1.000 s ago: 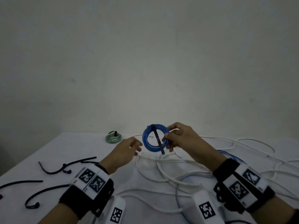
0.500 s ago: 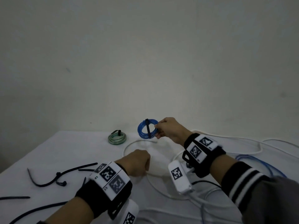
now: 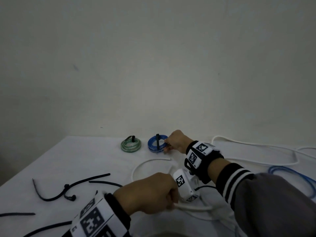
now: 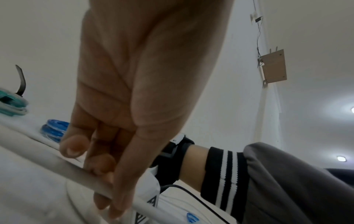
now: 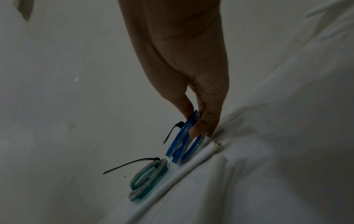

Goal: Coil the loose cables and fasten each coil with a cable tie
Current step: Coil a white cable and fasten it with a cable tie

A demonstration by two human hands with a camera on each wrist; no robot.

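Note:
My right hand (image 3: 168, 145) pinches the right rim of a blue cable coil (image 3: 156, 144) bound with a black cable tie (image 3: 157, 140). The blue coil (image 5: 184, 139) touches the white tablecloth at the far edge by the wall, next to a green coil (image 3: 131, 145) tied with its own black tie. In the right wrist view the green coil (image 5: 147, 178) lies just below the blue one. My left hand (image 3: 153, 194) sits near the front, fingers curled round a loose white cable (image 3: 193, 208). The left hand (image 4: 103, 174) grips that white cable (image 4: 47, 159) in the left wrist view.
Several loose black cable ties (image 3: 68, 189) lie on the table's left part. More white cable (image 3: 256, 151) loops across the right side, with a loose blue cable (image 3: 294, 177) at the far right. The wall stands close behind the coils.
My right hand has carried the tied blue coil away and down to the table beside the green coil. My left hand dropped to the table and closed on the white cable.

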